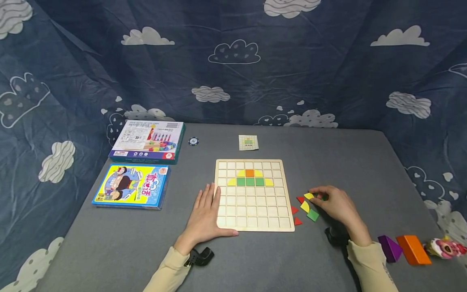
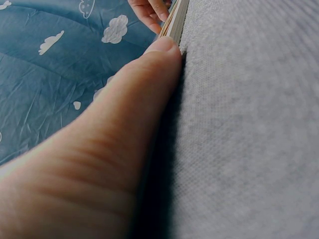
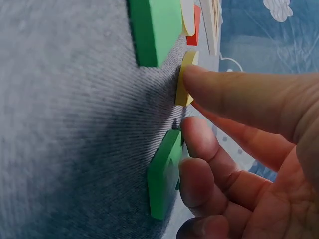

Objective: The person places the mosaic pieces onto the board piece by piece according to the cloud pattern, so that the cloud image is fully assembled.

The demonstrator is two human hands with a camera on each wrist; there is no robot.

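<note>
A pale wooden grid board [image 1: 255, 202] lies on the table, with yellow, green and orange tiles [image 1: 249, 181] set in its upper rows. My left hand [image 1: 204, 215] lies with fingers straight along the board's left edge, its thumb along the bottom corner. To the board's right, my right hand [image 1: 337, 202] pinches a yellow tile [image 3: 182, 87] between thumb and index finger, close to the table. Its other fingers are curled beside a green tile [image 3: 164, 174]. Around it lie another yellow tile [image 1: 304, 207], a green square tile [image 1: 312, 215] and several red triangular tiles [image 1: 297, 221].
Behind the board is a small pattern card [image 1: 248, 142], with a round chip [image 1: 193, 141] farther left. Two boxes, one white and purple [image 1: 146, 140], one blue and yellow [image 1: 131, 185], lie at left. A purple block [image 1: 390, 248], orange block [image 1: 414, 249] and figurine [image 1: 445, 247] stand at right.
</note>
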